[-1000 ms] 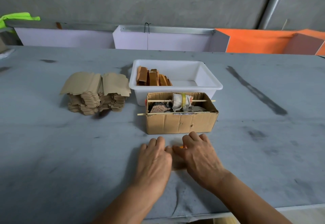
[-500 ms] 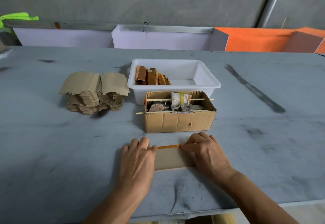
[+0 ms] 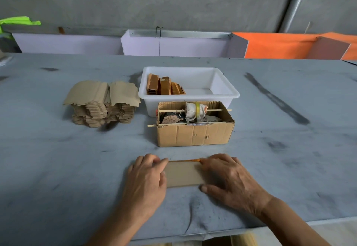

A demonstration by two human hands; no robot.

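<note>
Cardboard blank (image 3: 183,174) sits pressed under flat fingers of left hand (image 3: 146,180) and right hand (image 3: 229,178); sweep them apart evenly, creasing crisply

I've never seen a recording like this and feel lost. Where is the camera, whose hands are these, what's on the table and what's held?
No machine here: a person works with bare hands, and the one camera sits on their head, looking forward and down. The left hand and right hand each press on one end of a flat brown card lying on the grey table. Behind it stands an open box with sticks and a cloth bundle across its top. Further back is a white tub holding brown folded pieces, and left of it a stack of card blanks.
</note>
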